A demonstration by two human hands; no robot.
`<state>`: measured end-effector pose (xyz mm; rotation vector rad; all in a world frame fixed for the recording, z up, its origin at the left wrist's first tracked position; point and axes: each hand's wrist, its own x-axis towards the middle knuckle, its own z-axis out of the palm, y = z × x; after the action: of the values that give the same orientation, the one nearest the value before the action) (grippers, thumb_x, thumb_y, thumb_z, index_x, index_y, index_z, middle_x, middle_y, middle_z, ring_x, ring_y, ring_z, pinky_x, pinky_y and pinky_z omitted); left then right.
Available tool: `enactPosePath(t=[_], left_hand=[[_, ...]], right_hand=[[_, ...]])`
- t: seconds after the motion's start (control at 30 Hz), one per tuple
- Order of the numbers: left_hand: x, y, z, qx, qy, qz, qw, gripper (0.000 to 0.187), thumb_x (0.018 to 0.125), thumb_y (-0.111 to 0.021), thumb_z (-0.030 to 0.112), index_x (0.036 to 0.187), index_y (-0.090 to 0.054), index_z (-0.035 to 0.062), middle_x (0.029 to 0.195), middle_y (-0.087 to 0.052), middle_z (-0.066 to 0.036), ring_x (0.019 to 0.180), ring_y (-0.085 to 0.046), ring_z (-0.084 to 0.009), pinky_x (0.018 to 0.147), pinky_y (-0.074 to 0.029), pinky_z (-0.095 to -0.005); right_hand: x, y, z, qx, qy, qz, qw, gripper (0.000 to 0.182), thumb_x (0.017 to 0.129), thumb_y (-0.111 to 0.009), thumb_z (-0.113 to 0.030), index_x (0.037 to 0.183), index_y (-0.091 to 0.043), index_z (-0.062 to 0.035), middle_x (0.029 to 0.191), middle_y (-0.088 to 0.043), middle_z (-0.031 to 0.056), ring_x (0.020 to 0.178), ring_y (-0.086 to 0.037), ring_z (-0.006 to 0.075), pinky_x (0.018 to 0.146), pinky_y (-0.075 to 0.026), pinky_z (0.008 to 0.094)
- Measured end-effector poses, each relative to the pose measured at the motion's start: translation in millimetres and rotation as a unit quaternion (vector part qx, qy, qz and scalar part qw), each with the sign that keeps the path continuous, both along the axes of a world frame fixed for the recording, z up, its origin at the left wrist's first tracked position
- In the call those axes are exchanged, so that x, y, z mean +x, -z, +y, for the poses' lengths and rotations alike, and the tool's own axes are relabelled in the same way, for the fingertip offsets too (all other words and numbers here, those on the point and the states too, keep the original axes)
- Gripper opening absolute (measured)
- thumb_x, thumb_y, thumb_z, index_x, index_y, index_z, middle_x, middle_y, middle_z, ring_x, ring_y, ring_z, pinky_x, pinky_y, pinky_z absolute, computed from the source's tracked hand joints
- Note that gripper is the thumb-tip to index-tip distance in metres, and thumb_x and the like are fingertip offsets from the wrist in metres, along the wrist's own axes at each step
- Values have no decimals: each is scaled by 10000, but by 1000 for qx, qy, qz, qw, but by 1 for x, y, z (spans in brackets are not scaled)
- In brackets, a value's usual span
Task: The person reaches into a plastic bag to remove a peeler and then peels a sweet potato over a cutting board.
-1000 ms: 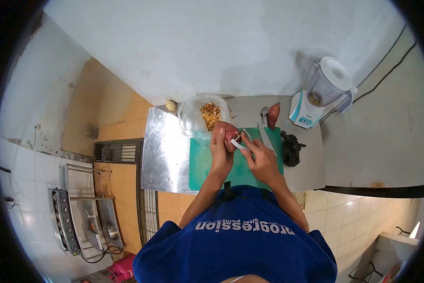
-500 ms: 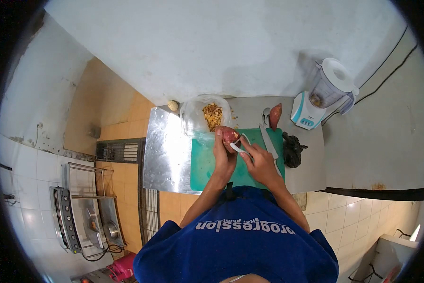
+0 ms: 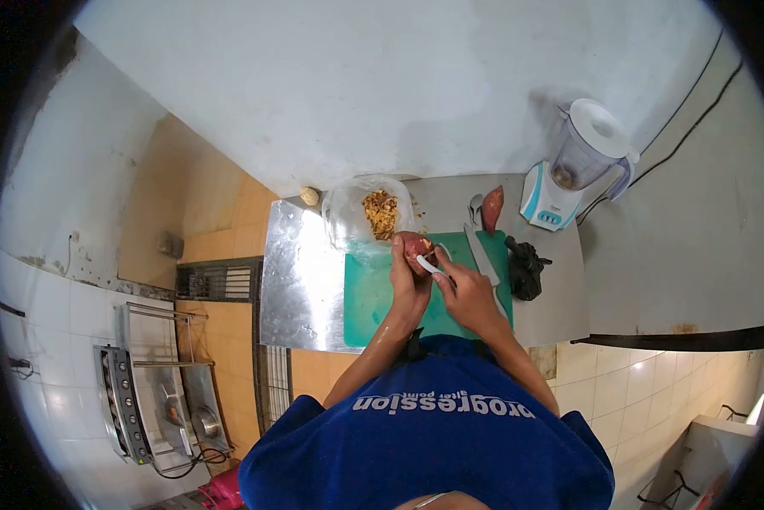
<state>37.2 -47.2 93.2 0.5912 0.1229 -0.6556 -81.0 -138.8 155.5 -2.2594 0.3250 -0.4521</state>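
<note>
My left hand is wrapped round a reddish sweet potato, which has a small pale peeled patch on its right side. In my right hand is a white peeler, its head against the sweet potato. Both hands are above the green cutting board. Just beyond them a clear plastic bag lies open with brown and yellow peelings in it. A knife rests along the right part of the board.
A second sweet potato and spoons lie behind the board. To the right are a black plastic bag and a blender against the wall. A small pale round item sits at the back left of the metal table.
My hands stay in nearly the same place, with the peeler still against the sweet potato. The whole view has shifted slightly.
</note>
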Motion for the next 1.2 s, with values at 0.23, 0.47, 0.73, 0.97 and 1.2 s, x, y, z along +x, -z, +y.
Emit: enactPosePath(t=[0.23, 0.47, 0.73, 0.97, 1.2], left_hand=[[0, -1, -3, 38, 3, -10, 999, 537, 982, -503, 597, 1185, -527, 101, 1065, -605, -71, 1003, -608, -222, 914, -500, -380], [2, -8, -3, 8, -12, 12, 1000, 438, 989, -560, 492, 1141, -523, 83, 1040, -581, -84, 985, -594, -195, 884, -510, -357], [12, -5, 3, 42, -15, 28, 999, 571, 932, -534, 622, 1200, -516, 119, 1068, -594, -76, 994, -597, -242, 901, -501, -388], [35, -59, 9, 107, -87, 3, 990, 618, 871, -625, 620, 1287, -488, 184, 1208, -537, -43, 1119, -524, -230, 933, -468, -415], [21, -25, 15, 50, 8, -41, 998, 498, 953, -554, 548, 1213, -533, 124, 1115, -594, -51, 1033, -576, -199, 896, -473, -361]], right_hand=[[1, -6, -5, 27, -2, -16, 999, 488, 986, -579, -314, 1401, -541, -59, 1080, -676, 246, 928, -658, 431, 775, -524, 491], [7, -13, -7, 29, -7, -9, 1000, 490, 979, -581, -308, 1392, -548, -46, 1087, -671, 256, 942, -652, 440, 788, -513, 499], [1, -16, 0, 53, -28, 59, 996, 471, 966, -600, -318, 1359, -587, -59, 935, -683, 237, 837, -659, 419, 737, -512, 491], [-7, -13, -2, 87, -7, 101, 991, 457, 957, -627, -306, 1358, -599, -88, 851, -672, 225, 738, -651, 403, 684, -505, 453], [14, -28, -10, 82, 8, 62, 995, 487, 965, -616, -298, 1395, -559, -76, 906, -671, 248, 799, -665, 401, 721, -506, 450]])
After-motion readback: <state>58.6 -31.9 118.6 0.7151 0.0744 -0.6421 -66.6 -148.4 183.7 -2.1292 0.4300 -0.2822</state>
